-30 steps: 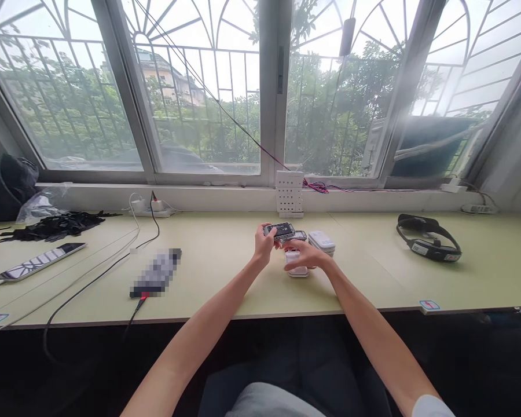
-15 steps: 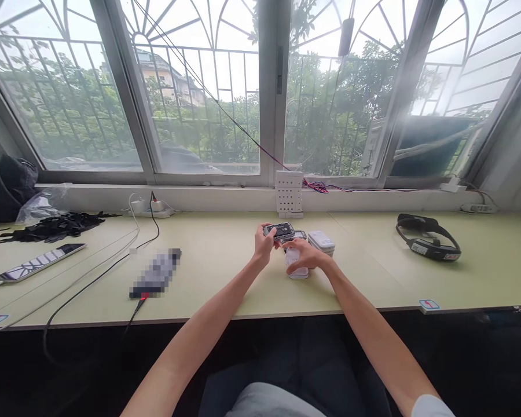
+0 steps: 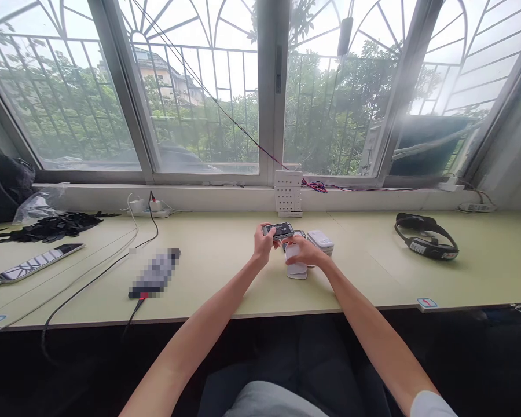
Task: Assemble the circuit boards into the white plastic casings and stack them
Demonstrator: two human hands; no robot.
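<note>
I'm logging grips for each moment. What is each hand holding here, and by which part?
The left hand grips the small dark device by its left end. The right hand rests on the white case; a true grip cannot be told.

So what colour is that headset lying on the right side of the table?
Black, with a small light label; the headset shows clearly in the head view.

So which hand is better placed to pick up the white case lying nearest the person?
Right, probably. The right hand already rests on the white case on the desk, while the left hand is busy holding the dark device above it.
</note>
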